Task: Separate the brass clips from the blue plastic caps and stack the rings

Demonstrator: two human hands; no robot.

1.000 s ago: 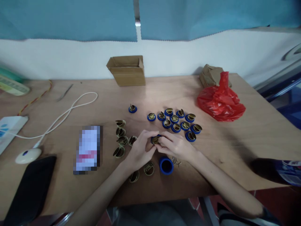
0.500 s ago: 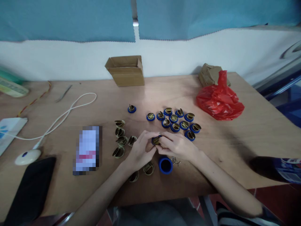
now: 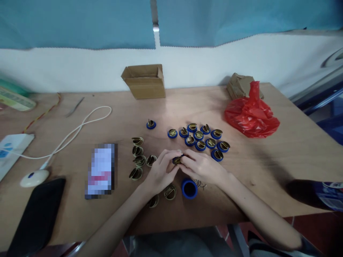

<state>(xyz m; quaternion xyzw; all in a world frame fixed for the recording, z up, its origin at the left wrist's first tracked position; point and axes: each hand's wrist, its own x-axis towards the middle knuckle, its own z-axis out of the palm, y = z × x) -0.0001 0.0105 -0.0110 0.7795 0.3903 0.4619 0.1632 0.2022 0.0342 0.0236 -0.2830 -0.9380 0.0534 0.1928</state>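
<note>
My left hand (image 3: 160, 172) and my right hand (image 3: 201, 166) meet at the table's middle, fingers pinched together on one small blue ring with a brass insert (image 3: 177, 159). Just below my hands stands a blue cap (image 3: 189, 188) beside some thin wire springs (image 3: 200, 184). Several blue rings with brass inserts (image 3: 199, 136) lie grouped beyond my right hand, and one sits apart (image 3: 151, 124). Several bare brass pieces (image 3: 138, 155) lie left of my left hand, with two more (image 3: 169, 192) under my wrist.
A small open cardboard box (image 3: 144, 80) stands at the back. A red plastic bag (image 3: 251, 115) and brown paper package (image 3: 239, 85) lie back right. A phone (image 3: 101, 170), a white cable (image 3: 70, 134), a white mouse-like device (image 3: 34, 177) and a black object (image 3: 34, 216) sit left.
My hands stay together on the same piece, fingers shifting only slightly. The view has moved a little.
</note>
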